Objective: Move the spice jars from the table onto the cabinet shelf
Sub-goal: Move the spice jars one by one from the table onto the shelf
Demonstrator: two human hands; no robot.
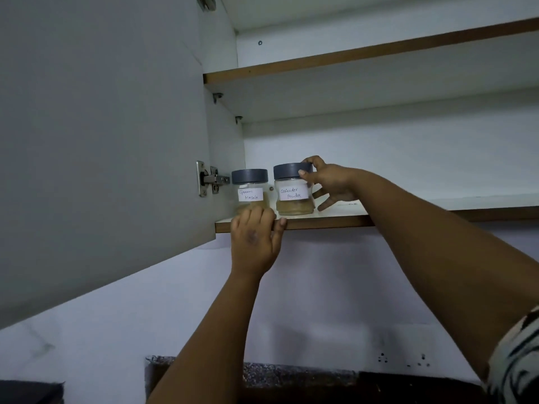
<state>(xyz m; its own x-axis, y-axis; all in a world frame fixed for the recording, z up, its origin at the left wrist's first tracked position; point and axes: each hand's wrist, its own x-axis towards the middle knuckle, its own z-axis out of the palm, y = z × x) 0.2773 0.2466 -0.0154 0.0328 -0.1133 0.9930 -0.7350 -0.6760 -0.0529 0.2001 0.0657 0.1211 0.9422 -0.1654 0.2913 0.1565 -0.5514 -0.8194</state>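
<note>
Grey-lidded coriander powder jar [294, 189] pinched in my right hand [329, 183]; left hand [255, 243] grips shelf [320, 221]. Sloppy release could tip it.

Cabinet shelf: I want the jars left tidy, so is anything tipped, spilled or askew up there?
Nothing stands out. The Garam Masala jar and the Coriander Powder jar stand upright, lids on, near the shelf front edge; no spill shows.
</note>
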